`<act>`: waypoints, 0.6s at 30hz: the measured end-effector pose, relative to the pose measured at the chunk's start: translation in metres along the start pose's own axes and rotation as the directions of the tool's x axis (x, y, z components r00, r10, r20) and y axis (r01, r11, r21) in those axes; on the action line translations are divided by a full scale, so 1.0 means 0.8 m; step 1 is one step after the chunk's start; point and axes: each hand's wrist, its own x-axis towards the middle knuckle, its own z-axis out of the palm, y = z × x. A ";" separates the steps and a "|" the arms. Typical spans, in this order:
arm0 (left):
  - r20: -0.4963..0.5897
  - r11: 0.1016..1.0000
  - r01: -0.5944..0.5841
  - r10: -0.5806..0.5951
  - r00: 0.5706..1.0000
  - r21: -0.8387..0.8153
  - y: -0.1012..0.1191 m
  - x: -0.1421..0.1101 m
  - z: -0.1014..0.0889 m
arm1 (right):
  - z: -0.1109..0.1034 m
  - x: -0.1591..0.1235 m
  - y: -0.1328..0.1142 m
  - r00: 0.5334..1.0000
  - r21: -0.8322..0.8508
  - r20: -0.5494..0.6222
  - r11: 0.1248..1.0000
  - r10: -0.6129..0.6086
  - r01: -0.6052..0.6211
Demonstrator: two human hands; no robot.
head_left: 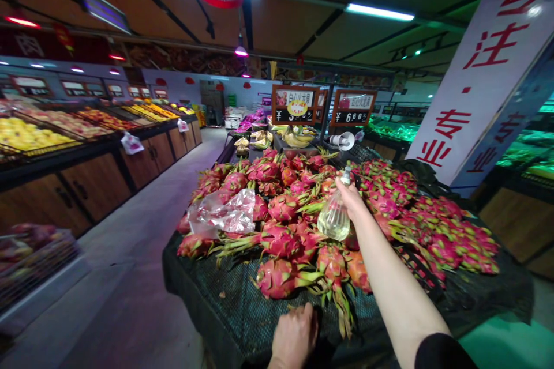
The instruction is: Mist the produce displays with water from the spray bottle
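My right hand (348, 193) is wrapped round the neck of a clear spray bottle (334, 220) with pale yellowish liquid in it. The bottle is held over a heap of pink dragon fruit (281, 239) with green scales. Down at the near edge of the stand, my left hand (295, 331) rests with its fingers curled under; whether anything is inside them is hidden. Just ahead of it lie a dragon fruit (276, 278) and dark netting (216, 294). A crumpled clear plastic bag (223, 213) covers fruit on the left of the heap.
Price signs (294, 105) stand behind the fruit, beside a white megaphone (344, 140). A slanted white pillar (476, 69) with red characters rises at right. An aisle (142, 230) runs along the left, with a wire basket (37, 271) and wooden-fronted fruit shelves (95, 184).
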 end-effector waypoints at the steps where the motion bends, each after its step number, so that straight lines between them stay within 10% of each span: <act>1: 0.000 1.000 -0.001 0.001 1.000 -0.004 0.000 0.000 0.000 | -0.001 -0.005 -0.001 1.000 0.016 0.011 1.000 0.007 -0.008; 10: -0.004 0.999 -0.010 0.010 1.000 -0.051 0.002 -0.002 -0.007 | 0.012 -0.132 0.001 0.957 0.052 0.283 0.995 0.069 -0.087; 18: -0.027 0.974 -0.045 0.040 0.999 -0.222 -0.004 -0.004 0.002 | 0.082 -0.248 0.015 0.793 -0.013 0.601 0.993 0.103 -0.120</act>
